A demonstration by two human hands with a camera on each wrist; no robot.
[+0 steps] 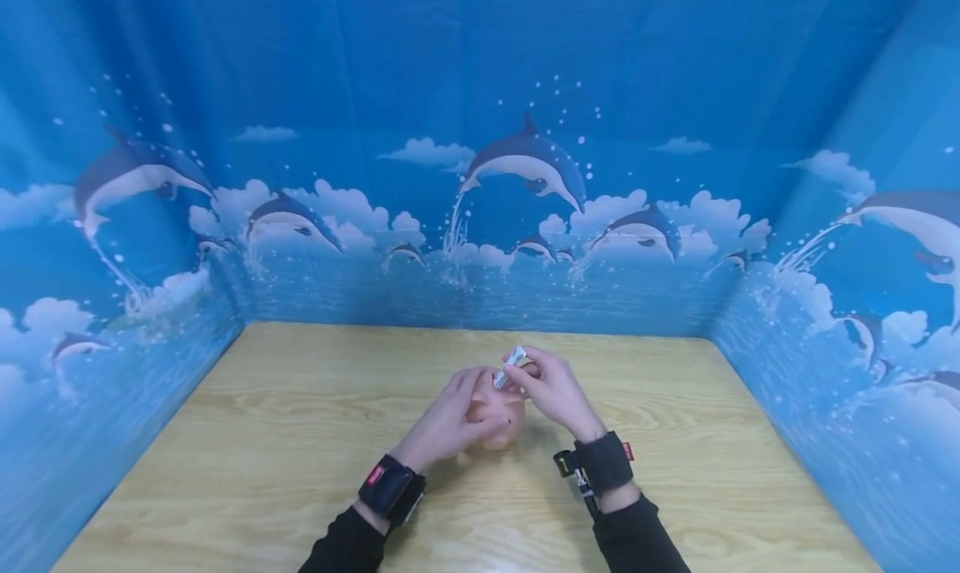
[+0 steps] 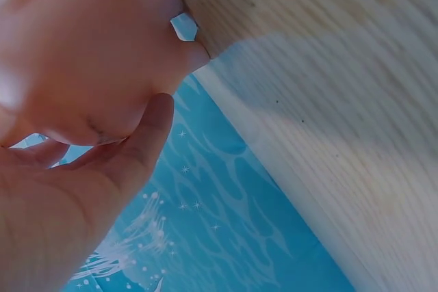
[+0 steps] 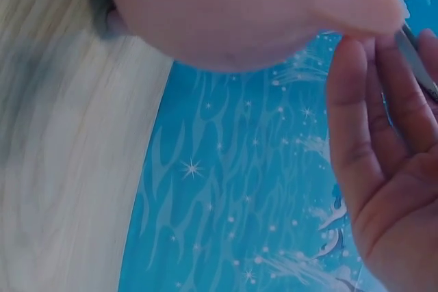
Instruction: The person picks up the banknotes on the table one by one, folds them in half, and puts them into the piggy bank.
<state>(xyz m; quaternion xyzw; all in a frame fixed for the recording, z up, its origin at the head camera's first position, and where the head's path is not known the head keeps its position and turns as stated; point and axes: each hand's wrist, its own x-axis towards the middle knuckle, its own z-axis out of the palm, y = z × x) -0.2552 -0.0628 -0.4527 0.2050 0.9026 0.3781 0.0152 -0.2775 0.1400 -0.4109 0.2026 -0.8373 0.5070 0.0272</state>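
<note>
A pink, rounded piggy bank (image 1: 495,409) stands on the table between both hands, and its smooth body (image 2: 82,52) fills the upper left of the left wrist view. My left hand (image 1: 444,421) grips its left side, thumb across the front and fingers toward the top. Over the top, my right hand (image 1: 558,392) pinches a small, narrow white-and-grey strip (image 1: 510,368), possibly a folded banknote. The strip tilts, its lower end at the bank's top; whether it is inside an opening cannot be told. The right wrist view shows the strip's thin edge (image 3: 416,61) between the fingers, beside an ear (image 3: 369,5).
The light wood-grain table (image 1: 300,440) extends around the bank. Blue curtains (image 1: 480,65) printed with dolphins and clouds border its back and both sides. Black bands (image 1: 603,462) are strapped round both wrists, below dark sleeves.
</note>
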